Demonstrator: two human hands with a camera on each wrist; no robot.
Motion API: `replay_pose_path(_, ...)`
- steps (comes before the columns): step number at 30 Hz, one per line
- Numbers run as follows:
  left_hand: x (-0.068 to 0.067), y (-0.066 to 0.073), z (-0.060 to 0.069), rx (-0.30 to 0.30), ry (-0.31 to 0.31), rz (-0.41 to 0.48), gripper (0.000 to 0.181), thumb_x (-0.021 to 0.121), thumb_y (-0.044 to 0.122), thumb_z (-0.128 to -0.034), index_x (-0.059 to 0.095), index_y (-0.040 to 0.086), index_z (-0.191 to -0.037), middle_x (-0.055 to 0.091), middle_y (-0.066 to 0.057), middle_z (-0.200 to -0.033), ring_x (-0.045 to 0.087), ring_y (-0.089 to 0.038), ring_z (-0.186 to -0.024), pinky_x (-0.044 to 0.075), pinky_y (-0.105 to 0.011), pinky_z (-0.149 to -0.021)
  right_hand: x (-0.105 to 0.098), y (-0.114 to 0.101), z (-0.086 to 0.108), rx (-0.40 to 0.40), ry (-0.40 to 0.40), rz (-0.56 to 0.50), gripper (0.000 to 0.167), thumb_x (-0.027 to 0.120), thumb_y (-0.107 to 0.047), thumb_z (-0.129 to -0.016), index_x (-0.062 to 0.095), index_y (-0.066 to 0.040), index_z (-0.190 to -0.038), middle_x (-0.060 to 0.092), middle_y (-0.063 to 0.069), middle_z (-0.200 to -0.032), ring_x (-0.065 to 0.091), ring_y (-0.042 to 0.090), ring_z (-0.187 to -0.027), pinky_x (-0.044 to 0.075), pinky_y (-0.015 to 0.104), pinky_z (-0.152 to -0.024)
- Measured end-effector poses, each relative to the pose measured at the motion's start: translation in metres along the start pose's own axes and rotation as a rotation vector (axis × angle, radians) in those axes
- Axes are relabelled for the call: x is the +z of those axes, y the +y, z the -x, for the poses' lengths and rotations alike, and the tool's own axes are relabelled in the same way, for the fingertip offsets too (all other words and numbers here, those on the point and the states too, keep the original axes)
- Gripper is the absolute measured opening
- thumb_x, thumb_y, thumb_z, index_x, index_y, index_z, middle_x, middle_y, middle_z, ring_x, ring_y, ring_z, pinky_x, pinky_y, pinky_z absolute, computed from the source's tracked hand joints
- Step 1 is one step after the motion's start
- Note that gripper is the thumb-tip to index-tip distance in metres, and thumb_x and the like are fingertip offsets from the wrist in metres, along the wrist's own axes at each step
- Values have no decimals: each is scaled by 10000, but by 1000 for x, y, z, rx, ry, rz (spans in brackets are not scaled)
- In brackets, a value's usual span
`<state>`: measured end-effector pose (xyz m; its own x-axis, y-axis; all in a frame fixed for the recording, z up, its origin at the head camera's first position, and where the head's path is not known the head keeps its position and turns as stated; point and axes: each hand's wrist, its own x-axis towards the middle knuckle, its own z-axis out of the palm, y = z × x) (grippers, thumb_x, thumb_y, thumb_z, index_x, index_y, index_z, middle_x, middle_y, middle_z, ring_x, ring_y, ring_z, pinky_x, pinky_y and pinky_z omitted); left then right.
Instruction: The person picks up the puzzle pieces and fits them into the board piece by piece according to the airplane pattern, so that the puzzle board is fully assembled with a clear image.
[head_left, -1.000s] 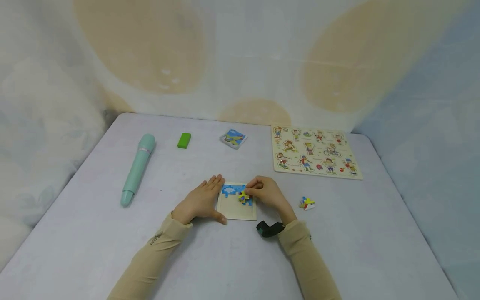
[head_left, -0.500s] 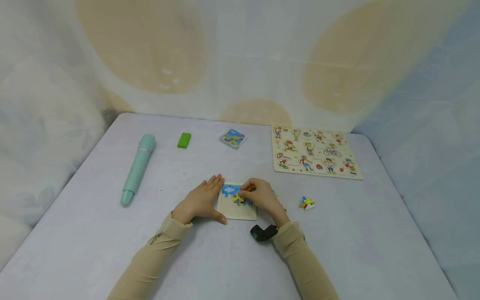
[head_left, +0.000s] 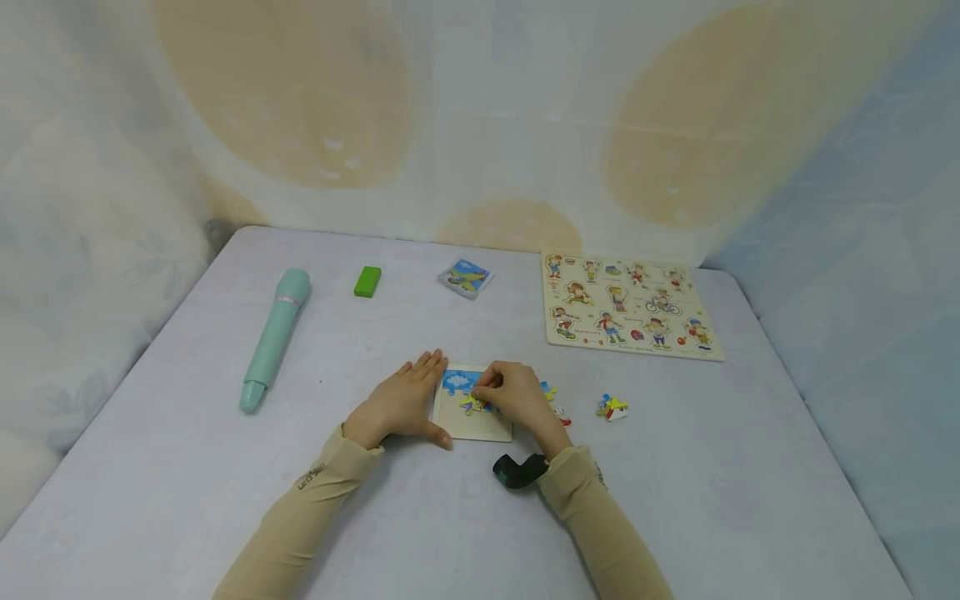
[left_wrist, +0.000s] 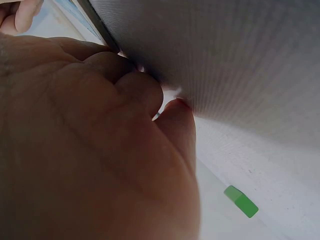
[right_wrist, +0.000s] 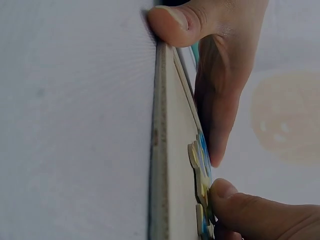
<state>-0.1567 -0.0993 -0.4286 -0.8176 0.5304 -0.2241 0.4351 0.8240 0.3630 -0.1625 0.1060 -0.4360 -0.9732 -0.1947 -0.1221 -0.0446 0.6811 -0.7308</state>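
Note:
A small wooden puzzle tray [head_left: 480, 430] lies on the table between the hands, with blue sky pieces [head_left: 457, 380] along its far side. My left hand [head_left: 405, 404] rests at the tray's left edge, fingers straight and thumb spread along the near left corner. Over the tray, my right hand [head_left: 519, 395] pinches a yellow puzzle piece [head_left: 470, 406] between thumb and forefinger. In the right wrist view this piece [right_wrist: 198, 167] sits tilted above the tray's bare wood. Loose puzzle pieces [head_left: 549, 391] lie just right of the right hand, partly hidden by it.
More puzzle pieces [head_left: 613, 407] are heaped farther right. A mint-green microphone-shaped toy [head_left: 275, 342] lies at left. Along the back are a green block [head_left: 367, 282], a small airplane picture puzzle [head_left: 467, 277] and a large figure board [head_left: 633, 306].
My right hand has moved left and slightly nearer with the yellow piece, uncovering loose pieces on its right. The left hand has stayed at the tray's edge.

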Motion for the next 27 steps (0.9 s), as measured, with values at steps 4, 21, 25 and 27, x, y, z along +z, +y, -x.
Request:
replay_pose_path(4, 1, -1, 0, 2, -2, 0, 1278, 825, 600, -626, 178, -35, -1526, 132, -189, -1618, 112, -324, -1513, 174, -502, -1223, 2, 0, 0, -12, 24, 1, 114, 766, -189, -828, 692, -102, -818, 661, -3, -704, 552, 94, -624, 430, 221, -576)
replay_pose_path(21, 3, -1, 2, 14, 11, 9, 1275, 824, 601, -625, 190, -52, -1518, 144, -208, -1610, 126, -339, -1508, 187, -511, -1216, 2, -1, -1, 47, 5, 38, 236, 804, -214, -788, 636, -97, -905, 585, 5, -736, 508, 124, -648, 393, 222, -575)
replay_pose_path(25, 3, -3, 0, 22, 25, -17, 1275, 818, 612, -623, 198, -51, -1517, 158, -208, -1608, 142, -336, -1506, 195, -507, -1215, 3, -3, -1, 20, -1, 79, 271, 817, -260, -770, 630, -111, -898, 567, -6, -723, 491, 123, -635, 374, 225, -567)
replay_pose_path(27, 2, -4, 0, 16, 20, -19, 1276, 818, 614, -623, 193, -47, -1519, 151, -203, -1610, 137, -333, -1507, 191, -504, -1217, 4, -4, -1, 4, -8, 87, 263, 819, -261, -767, 631, -116, -881, 553, -10, -717, 478, 122, -634, 366, 225, -568)
